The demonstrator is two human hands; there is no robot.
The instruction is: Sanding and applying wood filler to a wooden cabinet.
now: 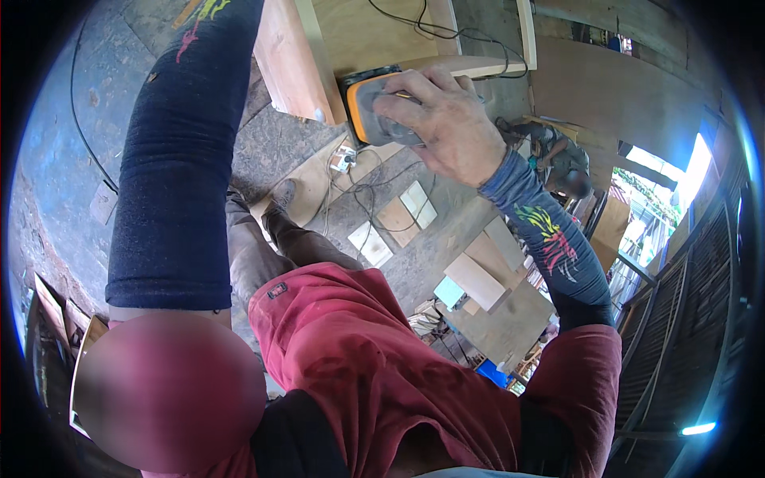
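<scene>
At the near edge of the wooden box (pixel 301 64), the right hand (pixel 453 123) grips a palm sander (pixel 364 111) across its back, apparently steadying its pad; the left hand's out of view, its grip untellable.

The far edge cuts off the left sleeve (pixel 179 167) and wooden box (pixel 293 68); the left hand lies outside the view. The right hand (pixel 460 131) partly covers the sander (pixel 362 111). At right, a co-worker's (pixel 570 164) head is blurred.
</scene>
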